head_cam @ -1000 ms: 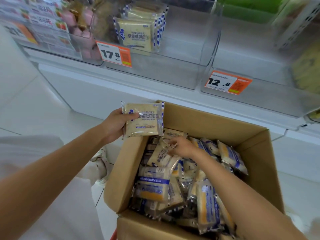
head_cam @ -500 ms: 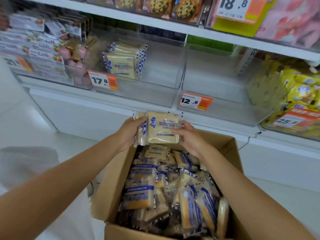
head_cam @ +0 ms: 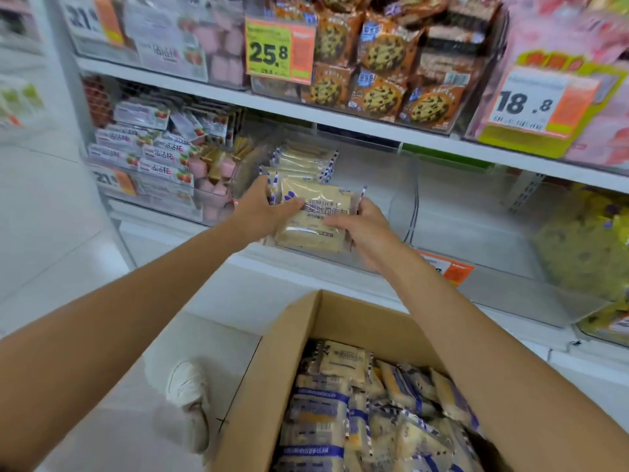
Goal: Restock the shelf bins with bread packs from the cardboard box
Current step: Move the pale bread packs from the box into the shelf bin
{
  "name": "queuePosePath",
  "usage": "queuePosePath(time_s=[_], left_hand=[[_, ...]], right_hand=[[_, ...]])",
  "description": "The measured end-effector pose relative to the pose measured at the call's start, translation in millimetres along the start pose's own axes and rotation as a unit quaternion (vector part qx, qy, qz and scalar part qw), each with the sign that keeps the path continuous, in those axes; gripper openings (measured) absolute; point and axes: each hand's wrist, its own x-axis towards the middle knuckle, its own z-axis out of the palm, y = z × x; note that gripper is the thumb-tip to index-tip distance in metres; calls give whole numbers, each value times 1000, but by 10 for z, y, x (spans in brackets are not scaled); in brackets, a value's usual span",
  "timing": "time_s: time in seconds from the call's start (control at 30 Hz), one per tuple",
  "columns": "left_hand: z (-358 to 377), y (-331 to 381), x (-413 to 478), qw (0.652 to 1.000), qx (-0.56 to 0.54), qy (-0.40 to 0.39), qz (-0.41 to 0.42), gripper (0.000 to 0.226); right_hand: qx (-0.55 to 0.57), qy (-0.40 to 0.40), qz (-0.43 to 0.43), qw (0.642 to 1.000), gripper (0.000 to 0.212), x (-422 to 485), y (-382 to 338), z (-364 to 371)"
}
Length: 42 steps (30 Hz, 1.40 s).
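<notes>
Left hand [head_cam: 261,211] and right hand [head_cam: 366,229] both grip one bread pack [head_cam: 320,197] (one cardboard box [head_cam: 272,369] below).

Both hands hold one bread pack [head_cam: 315,218] flat at front of clear bin [head_cam: 406,202]. Left hand [head_cam: 258,212] grips left edge, right hand [head_cam: 366,229] grips right edge, thumbs on top face. Just behind grip: stack of same packs [head_cam: 303,161] in bin. Below grip, nearer camera: open cardboard box [head_cam: 282,369] full of loose packs [head_cam: 323,407]. Above grip: cookie packs [head_cam: 377,93] on upper shelf [head_cam: 340,119].
</notes>
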Motion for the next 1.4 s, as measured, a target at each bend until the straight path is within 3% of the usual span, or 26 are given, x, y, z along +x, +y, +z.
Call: queuePosePath(time_s=[0.13,0.2,0.27,0.37,0.47,0.6,0.67,0.73,0.9,1.07,1.4], left_hand=[[-219,24,597,997,56,5,43,42],[-268,16,845,986,158,17,51,46],[-307,-71,1097,950,305,28,61,61],[-343,-328,1416,868,486,-15,96,84],[-334,-475,1549,807,572,-40,142,90],[-355,-503,1606,804,568,-29,174,68],[-369,-516,1611,810,560,-36,170,55],[-383,-524,1608,818,549,-50,165,54],[-443,-502,1633,814,551,-118,143,72],[-397,-535,1602,816,554,-59,154,58],[-413,-419,1495,792,586,-92,144,69]], right_hand=[[-5,31,-48,998,50,618,-163,142],[-33,41,-65,996,52,884,-139,190],[-76,36,-80,993,54,1100,-28,218],[-149,-11,-64,987,55,1401,303,249],[-205,-15,-21,979,63,1571,467,278],[-240,-52,-96,965,109,1650,450,296],[-314,-78,-124,938,97,1625,425,343],[-327,-81,-123,934,88,1610,412,357],[-373,-108,-121,913,105,1564,425,329],[-388,-37,-159,907,95,1608,415,401],[-376,-110,-99,915,112,1456,414,183]])
